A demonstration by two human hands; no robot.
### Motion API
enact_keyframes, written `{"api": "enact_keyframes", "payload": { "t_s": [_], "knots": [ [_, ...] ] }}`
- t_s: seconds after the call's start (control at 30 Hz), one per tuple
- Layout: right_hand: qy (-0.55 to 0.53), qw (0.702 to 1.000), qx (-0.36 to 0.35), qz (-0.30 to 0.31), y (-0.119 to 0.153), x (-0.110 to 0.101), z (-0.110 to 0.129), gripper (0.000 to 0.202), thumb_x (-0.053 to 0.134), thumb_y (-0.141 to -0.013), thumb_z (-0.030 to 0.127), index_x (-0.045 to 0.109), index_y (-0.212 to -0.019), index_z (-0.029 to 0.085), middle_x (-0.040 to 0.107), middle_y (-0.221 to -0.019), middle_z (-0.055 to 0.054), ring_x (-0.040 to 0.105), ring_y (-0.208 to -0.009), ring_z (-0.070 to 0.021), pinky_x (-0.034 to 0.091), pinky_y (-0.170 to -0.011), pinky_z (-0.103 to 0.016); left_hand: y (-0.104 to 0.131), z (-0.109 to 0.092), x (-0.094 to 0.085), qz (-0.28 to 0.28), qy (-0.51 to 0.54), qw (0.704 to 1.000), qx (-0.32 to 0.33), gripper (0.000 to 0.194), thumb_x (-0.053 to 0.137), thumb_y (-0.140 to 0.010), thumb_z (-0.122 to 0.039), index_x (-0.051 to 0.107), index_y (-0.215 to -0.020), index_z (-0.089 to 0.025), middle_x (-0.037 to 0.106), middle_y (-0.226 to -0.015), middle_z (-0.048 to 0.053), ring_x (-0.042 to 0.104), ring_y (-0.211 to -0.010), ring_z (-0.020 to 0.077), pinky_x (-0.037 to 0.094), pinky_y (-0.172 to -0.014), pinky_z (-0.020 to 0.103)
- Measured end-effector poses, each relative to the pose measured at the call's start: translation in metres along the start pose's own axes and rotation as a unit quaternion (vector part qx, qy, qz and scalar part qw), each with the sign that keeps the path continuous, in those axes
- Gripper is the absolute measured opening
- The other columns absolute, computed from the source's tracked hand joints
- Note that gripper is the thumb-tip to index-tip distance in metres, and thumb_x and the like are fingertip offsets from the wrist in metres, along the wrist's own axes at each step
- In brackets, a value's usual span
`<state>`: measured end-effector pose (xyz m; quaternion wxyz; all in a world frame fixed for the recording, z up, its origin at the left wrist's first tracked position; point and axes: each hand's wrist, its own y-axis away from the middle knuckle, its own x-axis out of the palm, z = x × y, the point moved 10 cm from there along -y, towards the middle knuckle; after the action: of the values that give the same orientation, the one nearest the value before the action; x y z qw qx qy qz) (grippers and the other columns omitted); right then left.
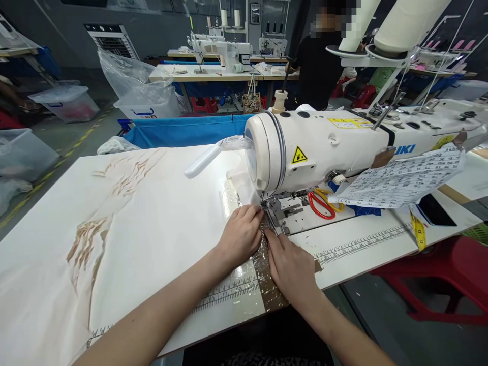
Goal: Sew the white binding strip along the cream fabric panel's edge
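Note:
My left hand [244, 233] is closed, its fingers bunched just in front of the needle area of a white sewing machine [312, 145]. White fabric [247, 189] comes out beyond its fingertips, beside the machine head. Close by on the right, my right hand [293, 267] has its fingers curled down at the front edge of the metal needle plate [301, 219]. Whatever its fingertips pinch is hidden. Beneath both hands runs a strip of shiny brown tape [272, 290] stuck on the table.
Scissors with red and yellow handles [322, 204] lie on the machine bed. A printed sheet [404, 175] hangs from the machine; a phone [436, 209] and a yellow tape measure [418, 231] are at right. Pale crumpled cloth [87, 249] lies left. A person [320, 66] stands behind.

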<state>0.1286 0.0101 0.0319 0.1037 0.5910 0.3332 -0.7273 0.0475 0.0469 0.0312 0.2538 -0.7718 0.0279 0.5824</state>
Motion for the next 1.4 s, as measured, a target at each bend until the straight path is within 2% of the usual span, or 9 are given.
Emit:
{"api": "enact_keyframes", "payload": {
  "t_s": [0.23, 0.4, 0.5, 0.6, 0.8, 0.97, 1.1, 1.23, 1.4],
  "knots": [
    [-0.048, 0.997, -0.011, -0.052, 0.013, -0.013, 0.000, 0.028, 0.043, -0.102, 0.023, 0.064, -0.119, 0.013, 0.074, -0.098, -0.012, 0.072, -0.072, -0.0237, 0.048, -0.057, -0.031, -0.002, 0.009, -0.006, -0.002, -0.008, 0.999, -0.049, 0.036, 0.046, -0.088, -0.015, 0.060, -0.121, -0.011, 0.061, -0.126, 0.013, 0.054, -0.117, 0.0285, 0.047, -0.101, 0.045],
    [-0.118, 0.984, -0.087, -0.102, 0.033, -0.011, -0.005, 0.035, 0.043, -0.103, 0.026, 0.053, -0.136, 0.018, 0.073, -0.114, -0.010, 0.071, -0.098, -0.0281, 0.052, -0.072, -0.033, 0.019, 0.001, -0.036, 0.114, -0.024, 0.992, -0.044, 0.031, 0.043, -0.095, -0.020, 0.058, -0.121, -0.012, 0.067, -0.111, 0.011, 0.064, -0.097, 0.0239, 0.055, -0.083, 0.040],
    [-0.137, 0.978, -0.105, -0.120, 0.033, -0.007, -0.008, 0.047, 0.039, -0.103, 0.027, 0.038, -0.150, 0.020, 0.072, -0.121, -0.010, 0.072, -0.100, -0.0282, 0.054, -0.067, -0.033, 0.064, 0.020, -0.074, 0.109, 0.001, 0.989, -0.097, 0.032, 0.040, -0.098, -0.022, 0.057, -0.123, -0.014, 0.069, -0.107, 0.009, 0.066, -0.094, 0.0212, 0.055, -0.080, 0.036],
    [-0.116, 0.980, -0.118, -0.114, 0.029, -0.008, -0.004, 0.051, 0.037, -0.103, 0.028, 0.032, -0.152, 0.015, 0.073, -0.117, -0.013, 0.075, -0.090, -0.0266, 0.057, -0.059, -0.030, 0.141, 0.069, -0.124, 0.006, 0.012, 0.970, -0.242, 0.031, 0.036, -0.098, -0.022, 0.060, -0.117, -0.018, 0.070, -0.107, 0.007, 0.066, -0.096, 0.0180, 0.055, -0.083, 0.033],
    [-0.075, 0.982, -0.118, -0.130, 0.023, -0.019, 0.006, 0.037, 0.036, -0.103, 0.027, 0.052, -0.131, 0.008, 0.076, -0.106, -0.015, 0.076, -0.074, -0.0244, 0.056, -0.052, -0.028, 0.293, 0.147, -0.177, -0.061, -0.122, 0.848, -0.513, 0.032, 0.044, -0.086, -0.044, 0.062, -0.093, -0.019, 0.069, -0.095, 0.009, 0.064, -0.091, 0.0257, 0.052, -0.079, 0.039],
    [-0.098, 0.984, -0.112, -0.098, 0.023, -0.011, 0.002, 0.037, 0.037, -0.100, 0.027, 0.055, -0.126, 0.009, 0.076, -0.107, -0.016, 0.076, -0.077, -0.0253, 0.056, -0.054, -0.028, 0.316, 0.155, -0.177, -0.006, -0.110, 0.823, -0.557, 0.034, 0.035, -0.084, -0.046, 0.060, -0.077, -0.023, 0.069, -0.086, 0.005, 0.064, -0.083, 0.0245, 0.048, -0.071, 0.035],
    [-0.198, 0.979, 0.027, -0.035, 0.025, 0.001, -0.025, 0.038, 0.045, -0.096, 0.038, 0.061, -0.123, 0.017, 0.077, -0.103, -0.011, 0.075, -0.073, -0.0264, 0.056, -0.052, -0.029, 0.311, 0.153, -0.187, -0.063, -0.078, 0.824, -0.558, 0.035, 0.037, -0.083, -0.049, 0.060, -0.080, -0.022, 0.068, -0.085, 0.005, 0.063, -0.078, 0.0228, 0.047, -0.068, 0.033],
    [-0.433, 0.881, 0.181, 0.063, 0.026, 0.020, -0.026, 0.041, 0.052, -0.094, 0.052, 0.064, -0.118, 0.022, 0.076, -0.089, -0.007, 0.072, -0.067, -0.0232, 0.055, -0.054, -0.027, 0.277, 0.136, -0.176, -0.122, 0.033, 0.858, -0.498, 0.034, 0.039, -0.090, -0.050, 0.057, -0.086, -0.021, 0.063, -0.080, 0.002, 0.059, -0.073, 0.0188, 0.045, -0.063, 0.029],
    [-0.695, 0.643, 0.200, 0.251, 0.006, 0.048, 0.044, 0.064, 0.057, -0.090, 0.063, 0.047, -0.139, 0.022, 0.070, -0.114, -0.013, 0.072, -0.089, -0.0256, 0.060, -0.077, -0.039, 0.181, 0.065, -0.111, -0.003, 0.189, 0.934, -0.303, 0.025, 0.036, -0.099, -0.035, 0.055, -0.091, -0.020, 0.063, -0.082, 0.001, 0.058, -0.073, 0.0150, 0.045, -0.067, 0.027]
  ]
}}
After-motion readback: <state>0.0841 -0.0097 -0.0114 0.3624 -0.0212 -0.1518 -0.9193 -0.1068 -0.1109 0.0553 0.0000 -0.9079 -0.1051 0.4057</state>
